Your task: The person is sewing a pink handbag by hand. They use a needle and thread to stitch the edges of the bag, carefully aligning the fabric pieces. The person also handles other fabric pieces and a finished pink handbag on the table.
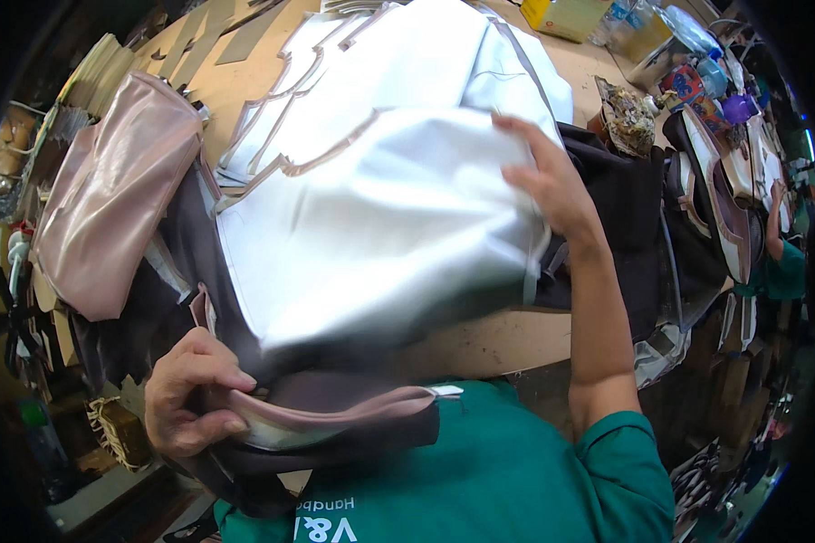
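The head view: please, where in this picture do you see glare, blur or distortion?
Head view: glare brightens the large white panel with pinkish-brown edging and streaks the glossy pink leather-like piece; head view: blur softens the panel's lower edge, while the left hand looks fairly sharp; head view: the fisheye picture ends in curved black borders at both sides.

Strong light whitens the white panel [371, 213] beneath the right grip [552, 185] almost to glare; toward the left grip [190, 394], the panel's lower edge falls into grey shadow and motion blur. The left grip looks fairly sharp. Above it, the pink piece [122, 195] shows glossy highlights. Far right of the right grip, a thin bright strip [808, 145] glows amid dim, fisheye-bent surroundings that fade to black.
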{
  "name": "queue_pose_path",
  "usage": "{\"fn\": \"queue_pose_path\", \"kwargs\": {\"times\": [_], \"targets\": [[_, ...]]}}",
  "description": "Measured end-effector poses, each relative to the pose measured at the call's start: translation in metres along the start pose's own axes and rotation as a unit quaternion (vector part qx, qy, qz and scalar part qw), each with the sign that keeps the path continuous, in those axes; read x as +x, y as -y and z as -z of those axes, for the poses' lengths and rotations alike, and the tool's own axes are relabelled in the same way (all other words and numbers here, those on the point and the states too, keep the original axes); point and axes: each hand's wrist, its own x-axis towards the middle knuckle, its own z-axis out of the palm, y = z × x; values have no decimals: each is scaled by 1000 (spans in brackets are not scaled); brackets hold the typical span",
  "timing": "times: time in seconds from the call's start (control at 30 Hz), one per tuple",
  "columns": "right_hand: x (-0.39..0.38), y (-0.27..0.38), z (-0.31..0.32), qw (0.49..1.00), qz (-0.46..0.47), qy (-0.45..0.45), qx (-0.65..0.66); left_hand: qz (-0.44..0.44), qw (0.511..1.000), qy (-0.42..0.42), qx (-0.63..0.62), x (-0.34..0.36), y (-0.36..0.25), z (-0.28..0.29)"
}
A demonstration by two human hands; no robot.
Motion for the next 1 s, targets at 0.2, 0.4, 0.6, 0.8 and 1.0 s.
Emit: {"fn": "queue_pose_path", "kwargs": {"times": [0.2,0.4,0.6,0.8,1.0], "targets": [[-92,-66,-5,973,-46,-18,-226,79,990,112,11,63,21,-42],[-94,-42,-15,895,49,-199,-395,98,989,90,61,102,54,-87],[-92,-20,-13,917,-125,42,377,24,996,88,-20,130,63,-107],[-83,-29,7,973,-63,-87,204,157,974,24,159,152,82,-126],[-66,-59,1,976,-35,-165,136,282,959,-8,27,152,118,-136]]}}
